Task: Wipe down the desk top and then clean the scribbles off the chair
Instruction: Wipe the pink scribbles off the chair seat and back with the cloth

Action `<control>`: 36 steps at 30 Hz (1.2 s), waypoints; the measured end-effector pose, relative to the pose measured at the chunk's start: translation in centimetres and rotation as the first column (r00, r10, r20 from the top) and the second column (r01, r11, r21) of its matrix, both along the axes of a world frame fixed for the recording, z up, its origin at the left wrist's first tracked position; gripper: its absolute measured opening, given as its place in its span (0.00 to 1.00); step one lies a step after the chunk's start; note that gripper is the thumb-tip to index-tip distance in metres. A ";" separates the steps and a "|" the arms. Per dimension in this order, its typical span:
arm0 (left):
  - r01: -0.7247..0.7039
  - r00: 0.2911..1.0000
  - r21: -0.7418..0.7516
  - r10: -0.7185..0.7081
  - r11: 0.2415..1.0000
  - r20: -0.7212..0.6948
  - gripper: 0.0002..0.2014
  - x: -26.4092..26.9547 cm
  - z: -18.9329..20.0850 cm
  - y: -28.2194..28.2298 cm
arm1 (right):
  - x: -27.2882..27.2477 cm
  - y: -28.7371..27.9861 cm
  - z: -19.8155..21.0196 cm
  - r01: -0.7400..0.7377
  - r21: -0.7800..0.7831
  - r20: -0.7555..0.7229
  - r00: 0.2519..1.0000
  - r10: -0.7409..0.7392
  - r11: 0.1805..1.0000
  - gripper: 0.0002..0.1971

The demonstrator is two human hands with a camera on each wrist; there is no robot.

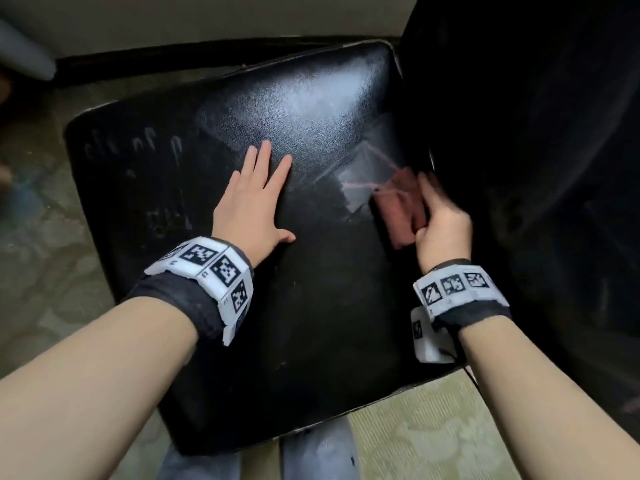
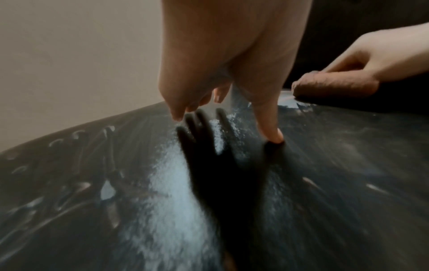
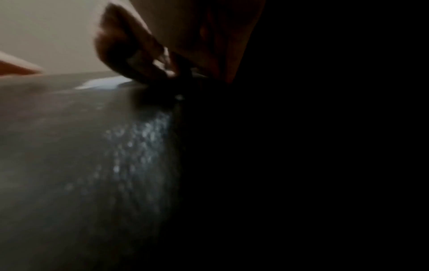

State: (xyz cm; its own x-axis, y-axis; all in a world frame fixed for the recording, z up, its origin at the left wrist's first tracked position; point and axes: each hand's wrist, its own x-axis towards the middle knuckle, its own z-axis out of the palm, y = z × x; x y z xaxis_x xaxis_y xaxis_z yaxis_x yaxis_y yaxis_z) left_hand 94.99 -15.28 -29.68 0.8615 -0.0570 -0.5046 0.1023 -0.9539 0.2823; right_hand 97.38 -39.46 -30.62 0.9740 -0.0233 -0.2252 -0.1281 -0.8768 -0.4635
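A black padded chair seat [image 1: 304,306] fills the head view, its dark backrest [image 1: 519,133] rising on the right. Faint pale scribbles [image 1: 138,147] mark the seat's left side, also seen in the left wrist view as scribbles [image 2: 76,183]. My left hand [image 1: 252,202] lies flat on the seat's middle with fingers spread straight. My right hand [image 1: 440,223] grips a folded reddish-brown cloth [image 1: 401,206] and presses it on the seat by the backrest; the cloth [image 2: 334,86] is blurred. Pinkish marks [image 1: 360,183] show just left of the cloth.
Patterned green-beige carpet [image 1: 433,427] surrounds the chair. A pale wall or panel [image 1: 207,19] runs along the top, with a dark strip below it. Grey trouser legs [image 1: 311,459] show under the seat's near edge. A grey object [image 1: 24,53] sits at the upper left.
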 end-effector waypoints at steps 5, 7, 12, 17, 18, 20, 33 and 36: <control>0.005 0.998 0.018 -0.003 1.000 -0.065 0.57 1.3 -0.1 -0.6 | -2.4 3.4 -0.3 -0.230 0.023 0.146 0.964 0.224 0.973 0.30; 0.010 0.997 0.029 -0.007 1.000 -0.078 0.57 1.5 -0.2 -0.6 | -3.7 4.6 -1.2 -0.304 -0.032 0.122 0.944 0.306 0.952 0.26; 0.034 0.994 0.047 -0.029 0.998 -0.102 0.57 1.6 -0.3 -0.5 | -3.9 4.4 -2.5 -0.514 -0.121 0.084 0.847 0.525 0.849 0.27; 0.038 0.993 0.068 -0.030 0.997 -0.115 0.56 1.6 -0.3 -0.8 | 2.3 1.5 -1.5 -0.047 -0.132 0.012 0.999 0.049 0.990 0.35; 0.039 0.993 0.073 -0.031 0.997 -0.113 0.56 1.7 -0.4 -0.8 | 3.0 1.9 -1.6 0.019 -0.129 0.018 1.000 -0.017 0.991 0.34; 0.036 0.993 0.076 -0.027 0.996 -0.114 0.56 1.6 -0.4 -0.9 | 2.9 3.4 -1.8 0.037 -0.117 0.024 0.999 -0.035 0.992 0.32; 0.053 0.994 0.097 -0.043 0.994 -0.104 0.56 1.6 -0.8 -0.9 | 7.0 3.8 -2.5 0.027 0.044 0.093 0.995 -0.031 0.999 0.28; 0.046 0.994 0.086 -0.037 0.995 -0.102 0.56 1.4 -0.8 -1.0 | 5.2 7.2 -2.3 -0.142 0.091 0.152 0.980 0.127 0.986 0.30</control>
State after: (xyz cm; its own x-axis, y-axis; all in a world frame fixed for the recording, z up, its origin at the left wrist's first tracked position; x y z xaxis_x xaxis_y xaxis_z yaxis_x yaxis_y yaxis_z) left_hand 96.43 -16.27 -30.46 0.8039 -0.0430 -0.5932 0.0856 -0.9786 0.1870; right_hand 102.60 -32.25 -32.90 0.9891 0.1258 -0.0762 0.0628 -0.8295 -0.5550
